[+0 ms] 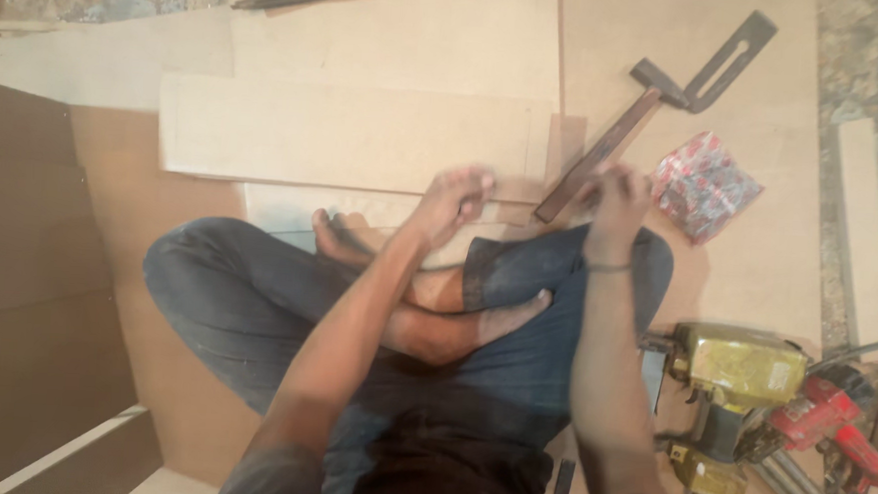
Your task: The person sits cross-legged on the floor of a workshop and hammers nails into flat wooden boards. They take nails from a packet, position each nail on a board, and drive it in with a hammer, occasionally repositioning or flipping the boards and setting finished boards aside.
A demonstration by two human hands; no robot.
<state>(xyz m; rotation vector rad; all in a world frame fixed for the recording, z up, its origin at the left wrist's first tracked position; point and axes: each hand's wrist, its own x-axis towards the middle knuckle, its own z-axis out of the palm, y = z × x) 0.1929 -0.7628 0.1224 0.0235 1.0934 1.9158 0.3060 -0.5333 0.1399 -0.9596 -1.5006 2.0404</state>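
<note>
Boards lay spread over the floor where a person sat cross-legged in blue jeans, seen from above. 2 hands reached forward past the knees, well apart from each other. The left hand point(454, 203) rested with spread fingers on the near edge of a long pale board point(345, 137) that lay across the view, just beyond the bare feet. It pressed on the board rather than gripping it, though blur hid the fingertips. The right hand point(617, 196) was at the lower end of a dark try square point(657, 98), whose long blade ran up and away to a slotted stock at the top right. Whether those fingers were clamped on the blade or only touching it I could not tell, since the hand was blurred. A thin dark band circled the right wrist.

Just to the right of that hand lay a small red and white packet point(705, 184) on a large brown sheet point(759, 264), near the square but apart from it. Nearer the body, beside the right forearm, sat a yellow nail gun point(730, 393), and touching its far side lay a red power tool point(840, 428). A narrow pale strip point(862, 229) lay along the right edge of the sheet. More pale boards were stacked beyond the long one, and a dark brown panel point(16, 285) filled the left side.
</note>
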